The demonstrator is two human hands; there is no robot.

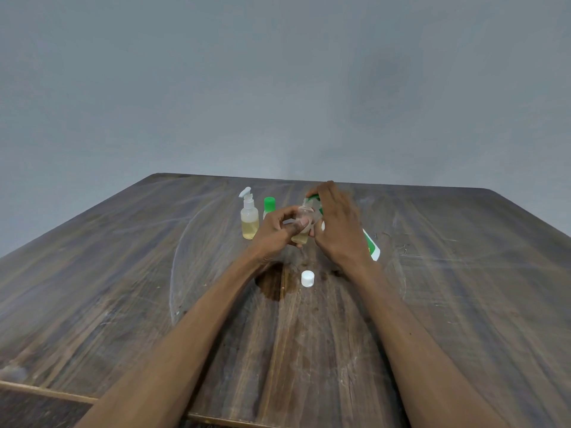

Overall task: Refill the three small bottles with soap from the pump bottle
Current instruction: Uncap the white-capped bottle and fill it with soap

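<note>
— Cap [307,278] nearest us, white, lying loose on the wooden table [123,288] beside a dark stain [272,284]. Whose is it?

— Probably the small clear bottle's [302,225]. The left hand [278,231] has its fingers and thumb curled round that bottle, lifted off the table, a little yellowish soap in its bottom.

— And the right hand [338,227]?

— Wrapped over the big green-and-white pump bottle [372,247], which is tipped so its green top meets the small bottle's mouth. Blur hides the spout, so I can't tell whether soap is flowing.

— Risk?

— A narrow neck under a tilted bottle: any drift apart and soap runs over the fingers, making the grip slippery.

— Farther back?

— A small spray bottle [249,219], partly full, and just beside it a green-capped bottle [269,206], both upright and close enough to be knocked by an elbow swing
</note>
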